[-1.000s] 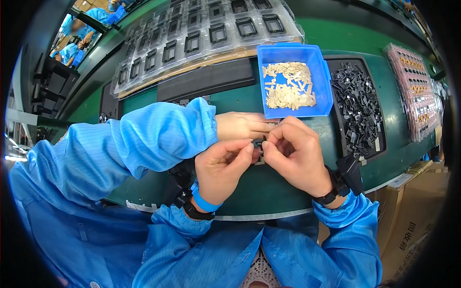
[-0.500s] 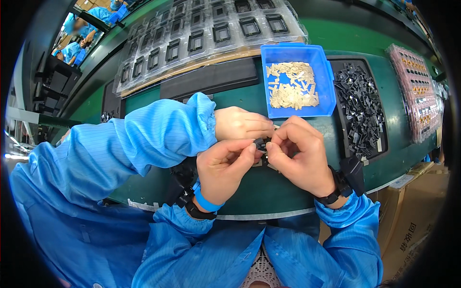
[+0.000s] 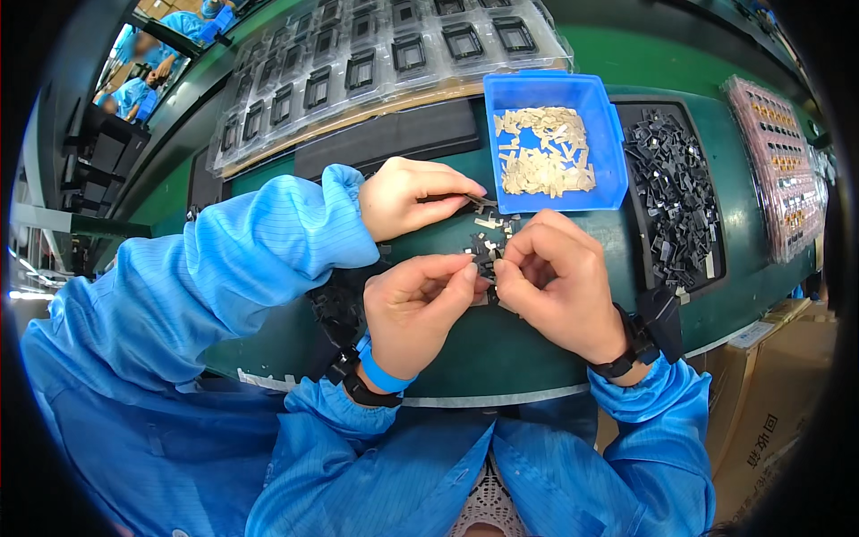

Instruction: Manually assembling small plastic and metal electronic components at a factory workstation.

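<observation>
My left hand (image 3: pixel 419 313) and my right hand (image 3: pixel 557 291) meet over the bench near its front edge. Between their pinched fingertips is a small black plastic part (image 3: pixel 485 267), partly hidden by the fingers. Loose black parts and a few pale cream strips (image 3: pixel 489 222) lie on the bench just beyond it. From the left, a co-worker's hand (image 3: pixel 413 195) reaches in above my left hand, with a small dark piece between thumb and fingers.
A blue bin (image 3: pixel 612 183) of cream strips stands beyond my right hand. Right of it sits a black tray (image 3: pixel 718 277) heaped with black parts. Clear blister trays (image 3: pixel 385 80) with black frames lie at the back, pink-tinted trays (image 3: pixel 761 179) far right. A cardboard box (image 3: pixel 769 394) stands beside the bench.
The co-worker's hand has drawn back to the left and away from my fingers, uncovering loose strips and black parts. My own hands have barely moved and keep their pinch.
</observation>
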Demonstrator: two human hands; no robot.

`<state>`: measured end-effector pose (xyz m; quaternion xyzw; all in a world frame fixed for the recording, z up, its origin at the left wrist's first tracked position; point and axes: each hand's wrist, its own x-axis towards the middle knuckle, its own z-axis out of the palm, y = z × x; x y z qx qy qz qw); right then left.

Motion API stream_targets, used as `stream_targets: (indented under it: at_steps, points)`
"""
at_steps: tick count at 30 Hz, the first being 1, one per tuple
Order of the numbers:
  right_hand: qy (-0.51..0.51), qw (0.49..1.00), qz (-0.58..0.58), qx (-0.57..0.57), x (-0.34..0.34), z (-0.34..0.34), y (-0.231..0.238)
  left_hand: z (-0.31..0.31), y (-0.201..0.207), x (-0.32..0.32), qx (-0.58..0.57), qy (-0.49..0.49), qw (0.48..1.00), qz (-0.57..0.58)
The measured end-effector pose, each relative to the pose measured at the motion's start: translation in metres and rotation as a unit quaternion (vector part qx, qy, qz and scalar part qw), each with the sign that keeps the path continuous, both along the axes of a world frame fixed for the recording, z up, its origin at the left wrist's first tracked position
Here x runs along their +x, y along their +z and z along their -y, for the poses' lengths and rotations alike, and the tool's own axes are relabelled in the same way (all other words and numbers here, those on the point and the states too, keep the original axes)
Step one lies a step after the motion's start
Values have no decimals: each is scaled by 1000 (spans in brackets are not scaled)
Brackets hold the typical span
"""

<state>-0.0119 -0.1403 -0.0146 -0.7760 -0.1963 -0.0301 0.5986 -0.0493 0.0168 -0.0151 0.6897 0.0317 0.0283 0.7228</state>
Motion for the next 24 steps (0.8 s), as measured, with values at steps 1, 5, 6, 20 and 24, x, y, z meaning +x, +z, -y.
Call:
stream_targets:
  at_steps: [1,5,6,20,24]
  points:
    - [0,1000,-3,-1,0,0,0,1,0,0,2,0,1000,0]
    - [-1,1000,-10,-1,0,1,1,0,-1,0,10,-4,1000,2]
    - [1,1000,-11,-1,0,1,1,0,-1,0,7,-3,1000,2]
    - [6,1000,-29,5,0,1,1,-1,-2,0,22,-16,1000,5]
    - [9,999,-32,5,-1,1,4,1,0,-1,-7,5,1000,4]
